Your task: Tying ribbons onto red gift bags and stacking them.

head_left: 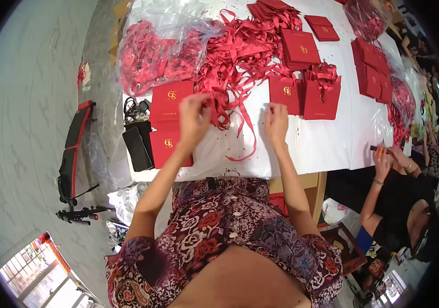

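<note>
On the far left of the white table (327,149) we see a clear plastic bag (152,51) stuffed with red ribbon, and below it a red envelope (170,100) with a gold mark, a second red envelope (168,146) nearer us, and a black pouch (137,149) beside them.

Our left hand (194,120) is raised over the upper envelope, its fingers closed in a pinch on a strand of the ribbon pile (240,56). That loose tangle of red ribbon lies in the middle of the table, just beyond both hands, and one tail (247,138) trails down toward the table edge between them.

Our right hand (277,123) rests near the table with its fingers curled downward; we cannot tell whether it grips anything.

We judge the ribbon to be very light, soft and limp, with a satin sheen that probably makes it slippery. It looks likely to snag on its neighbours in the tangle. A fingertip pinch close to a free end seems the best hold.

Further right stand small red bags (322,97) with ribbon bows, then stacks of red envelopes (371,74). At the far right another person's hand (383,163) holds something orange.
</note>
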### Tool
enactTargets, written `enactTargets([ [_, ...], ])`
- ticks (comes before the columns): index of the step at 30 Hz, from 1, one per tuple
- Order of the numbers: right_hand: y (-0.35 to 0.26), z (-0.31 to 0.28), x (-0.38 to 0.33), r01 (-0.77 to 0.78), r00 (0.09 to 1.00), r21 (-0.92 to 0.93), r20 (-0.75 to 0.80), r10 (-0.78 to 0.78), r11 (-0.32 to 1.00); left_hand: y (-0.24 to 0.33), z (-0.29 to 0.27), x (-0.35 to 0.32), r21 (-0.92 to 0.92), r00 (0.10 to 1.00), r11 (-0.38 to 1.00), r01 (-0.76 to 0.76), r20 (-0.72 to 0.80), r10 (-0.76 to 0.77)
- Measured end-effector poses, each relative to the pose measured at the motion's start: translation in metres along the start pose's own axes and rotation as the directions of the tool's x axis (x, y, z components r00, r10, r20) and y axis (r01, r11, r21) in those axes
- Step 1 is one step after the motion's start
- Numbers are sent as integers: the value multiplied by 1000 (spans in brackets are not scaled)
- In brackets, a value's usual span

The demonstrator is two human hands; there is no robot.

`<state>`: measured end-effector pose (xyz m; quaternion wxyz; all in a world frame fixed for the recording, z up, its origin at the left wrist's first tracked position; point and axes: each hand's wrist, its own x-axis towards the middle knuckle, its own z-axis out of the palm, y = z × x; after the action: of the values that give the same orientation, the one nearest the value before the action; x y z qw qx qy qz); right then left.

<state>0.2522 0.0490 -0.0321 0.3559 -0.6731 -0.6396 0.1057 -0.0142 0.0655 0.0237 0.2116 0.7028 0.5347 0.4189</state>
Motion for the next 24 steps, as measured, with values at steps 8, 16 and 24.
enactTargets([
  [8, -48, 36, -51, 96, 984, 161, 134, -119, 982, -51, -60, -19, 487, 983, 869, -90, 186, -2],
  [16, -21, 40, -53, 252, 922, -16, 308, -235, 968, -67, -47, -55, 512, 954, 833, -210, 293, 61],
  [24, -29, 2, -52, -138, 988, 392, 119, 99, 910, -22, -4, -131, 331, 858, 854, -402, 462, 225],
])
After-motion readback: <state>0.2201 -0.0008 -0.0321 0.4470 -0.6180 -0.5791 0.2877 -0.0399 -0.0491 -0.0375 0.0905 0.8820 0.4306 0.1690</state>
